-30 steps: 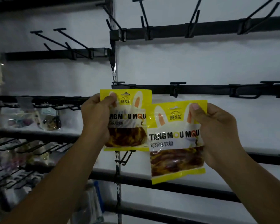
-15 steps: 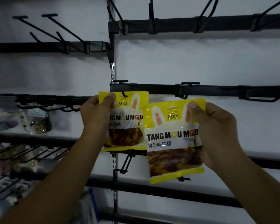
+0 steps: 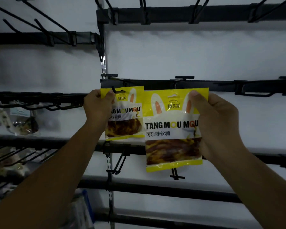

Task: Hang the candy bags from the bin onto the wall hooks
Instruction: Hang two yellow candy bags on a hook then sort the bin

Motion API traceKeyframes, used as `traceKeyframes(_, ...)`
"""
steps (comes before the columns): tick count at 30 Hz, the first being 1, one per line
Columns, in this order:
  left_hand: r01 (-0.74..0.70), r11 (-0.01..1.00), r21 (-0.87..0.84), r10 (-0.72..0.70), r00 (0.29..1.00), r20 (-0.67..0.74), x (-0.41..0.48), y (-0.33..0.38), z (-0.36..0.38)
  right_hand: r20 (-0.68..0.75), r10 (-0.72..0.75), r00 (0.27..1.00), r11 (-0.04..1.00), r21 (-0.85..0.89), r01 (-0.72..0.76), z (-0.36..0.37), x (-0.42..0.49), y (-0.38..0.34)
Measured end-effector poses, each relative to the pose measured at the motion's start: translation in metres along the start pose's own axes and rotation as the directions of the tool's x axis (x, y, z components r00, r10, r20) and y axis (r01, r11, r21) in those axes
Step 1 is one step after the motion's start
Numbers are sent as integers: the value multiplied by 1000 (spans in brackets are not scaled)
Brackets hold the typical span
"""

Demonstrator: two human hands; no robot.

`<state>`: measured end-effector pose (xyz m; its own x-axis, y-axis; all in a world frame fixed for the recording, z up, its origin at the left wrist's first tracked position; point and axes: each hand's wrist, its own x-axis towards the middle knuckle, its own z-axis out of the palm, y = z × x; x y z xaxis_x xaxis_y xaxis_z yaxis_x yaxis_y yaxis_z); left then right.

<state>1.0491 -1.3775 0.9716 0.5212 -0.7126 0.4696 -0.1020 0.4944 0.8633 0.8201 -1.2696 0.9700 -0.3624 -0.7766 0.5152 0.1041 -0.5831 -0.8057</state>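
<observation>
the left hand (image 3: 97, 108) pinches one candy bag (image 3: 125, 116), maybe on a hook (image 3: 114, 90). the right hand (image 3: 218, 126) pinches another bag (image 3: 170, 129).

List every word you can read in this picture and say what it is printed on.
"TANG MOU MQU": front of the right-hand bag, held by the right hand.
"可乐味软糖": same bag, just under that line.
"ANG MOU MQU": left-hand bag, its start covered by the left hand.
Small logo text at the top of both bags: too blurred to read.
Hanging packets at far left: nothing readable.
</observation>
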Motion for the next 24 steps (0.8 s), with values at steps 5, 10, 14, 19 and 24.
traceKeyframes(5,1,1000,30,-1,1000,11,0,-1,-4,0,-50,999,999,-18,50,-3,1,-2)
traceKeyframes(10,-65,997,53,65,998,-4,-7,-1,-21,-69,-55,996,998,-35,53,-4,6,-5)
traceKeyframes(14,-267,938,221,269,963,22,-35,3,-34,-87,-46,995,999,-29,44,-6,10,-6)
traceKeyframes(19,-389,803,452,337,921,194,-69,1,-38,-128,-25,991,999,-33,21,-2,12,-6)
traceKeyframes(24,-467,721,512,368,884,290,-83,1,-39,-118,-6,993,999,-51,0,1,11,-8)
